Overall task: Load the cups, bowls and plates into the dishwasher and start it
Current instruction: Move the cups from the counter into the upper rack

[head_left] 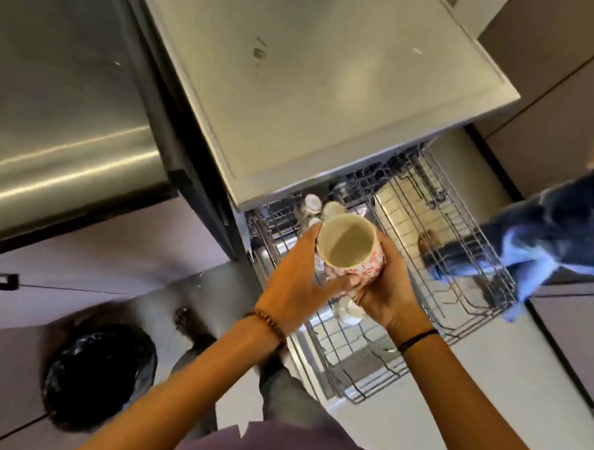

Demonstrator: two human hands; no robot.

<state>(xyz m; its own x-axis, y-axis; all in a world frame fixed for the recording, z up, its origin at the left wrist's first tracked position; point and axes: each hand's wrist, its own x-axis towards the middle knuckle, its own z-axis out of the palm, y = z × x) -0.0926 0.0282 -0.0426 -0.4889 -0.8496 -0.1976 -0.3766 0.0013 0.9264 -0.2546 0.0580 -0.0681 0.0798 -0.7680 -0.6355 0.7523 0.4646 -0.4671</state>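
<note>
- Currently, a cup (347, 246) is held in both hands, mouth turned up towards the camera, above the pulled-out wire rack (404, 220) of the dishwasher (317, 88).
- The cup's left side is gripped by the left hand (291, 279), with the thumb laid by the rim and the fingers curled underneath.
- The right side and base are clasped by the right hand (383, 289), its fingers wrapped over the red-patterned outer wall.
- The cup's inside is seen to be cream.
- Small white cups (313, 203) are seen in the rack's back-left part, just beyond the held cup; another white cup (348, 312) is seen in the rack below the hands.
- A beaded bracelet (269, 323) is worn on the left wrist and a black band (418, 338) on the right.
- A bin lined with a black bag (98, 373) is seen on the floor at the left.
- Another person's leg in blue jeans (544, 231) is seen at the right, beside the rack.
</note>
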